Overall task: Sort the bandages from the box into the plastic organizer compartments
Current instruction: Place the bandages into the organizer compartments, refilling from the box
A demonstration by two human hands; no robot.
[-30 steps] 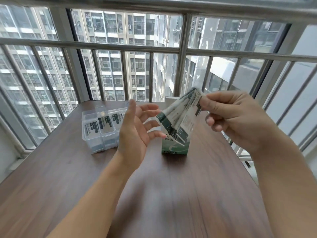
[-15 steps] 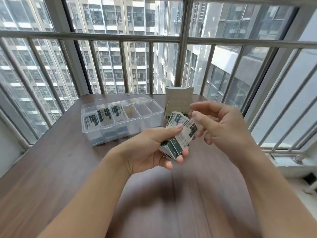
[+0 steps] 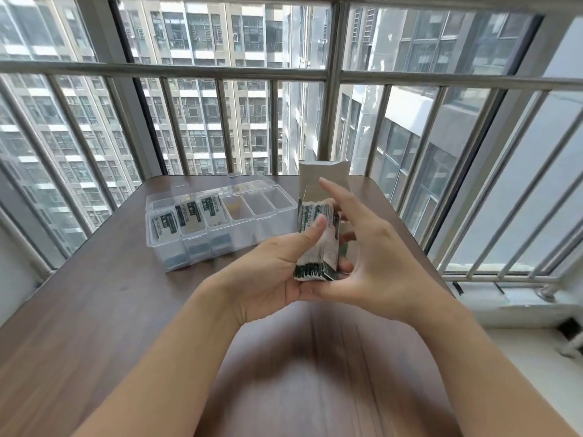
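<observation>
A stack of green-and-white bandage packets [image 3: 318, 244] stands upright between both hands above the wooden table [image 3: 126, 310]. My left hand [image 3: 271, 272] holds the stack from the left, thumb pressed on its face. My right hand [image 3: 375, 263] cups the stack from the right and below, index finger raised straight. Behind them stands the opened bandage box [image 3: 325, 181], flap up. The clear plastic organizer [image 3: 220, 222] lies to the left; its three left front compartments hold bandages, the three to their right look empty.
A barred metal window railing [image 3: 331, 77] runs close around the table's far and right edges. A white sill [image 3: 504, 298] lies beyond the right edge. Bare wood spreads in front of the organizer and under my forearms.
The right hand first held the fanned packets alone in the air. Both hands then closed round them, squared them into an upright stack and lowered it toward the table.
</observation>
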